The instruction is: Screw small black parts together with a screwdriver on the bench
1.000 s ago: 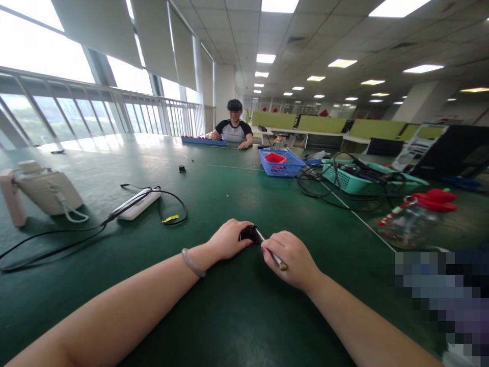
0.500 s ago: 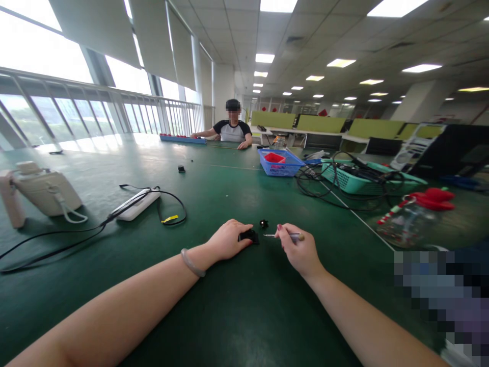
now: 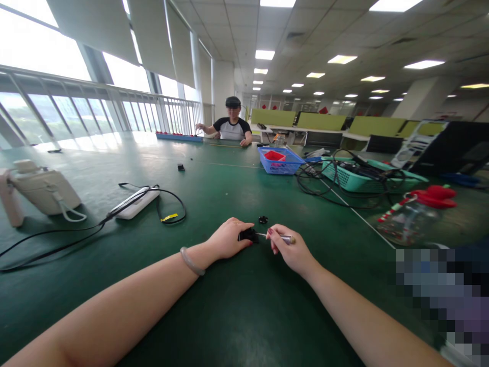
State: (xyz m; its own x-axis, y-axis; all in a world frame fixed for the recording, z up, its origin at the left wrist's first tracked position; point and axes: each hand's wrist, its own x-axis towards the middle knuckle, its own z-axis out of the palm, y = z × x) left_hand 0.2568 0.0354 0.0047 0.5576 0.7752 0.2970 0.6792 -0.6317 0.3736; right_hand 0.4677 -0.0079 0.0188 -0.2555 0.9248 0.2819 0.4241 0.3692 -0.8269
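Observation:
My left hand (image 3: 229,238) is closed round a small black part (image 3: 250,235) on the green tabletop (image 3: 229,316), thumb on the near side and fingers on the far side. My right hand (image 3: 287,246) pinches a small screwdriver (image 3: 287,238) with a pale handle. Its thin metal shaft points left, and the tip meets the right side of the black part; the exact contact is too small to make out. Just beyond the two hands lies another small dark piece (image 3: 263,219), apart from both.
A white power bank (image 3: 137,203) with a black cord lies left, near a beige bottle (image 3: 48,188). To the right stand a blue basket (image 3: 280,165), a green basket (image 3: 344,178) with cables, and a red-lidded jar (image 3: 410,219). A person (image 3: 232,127) sits at the far side.
My right hand has moved left, bringing the screwdriver's tip to the black part. My left hand stays in place. The person opposite has lifted one hand off the long blue tray.

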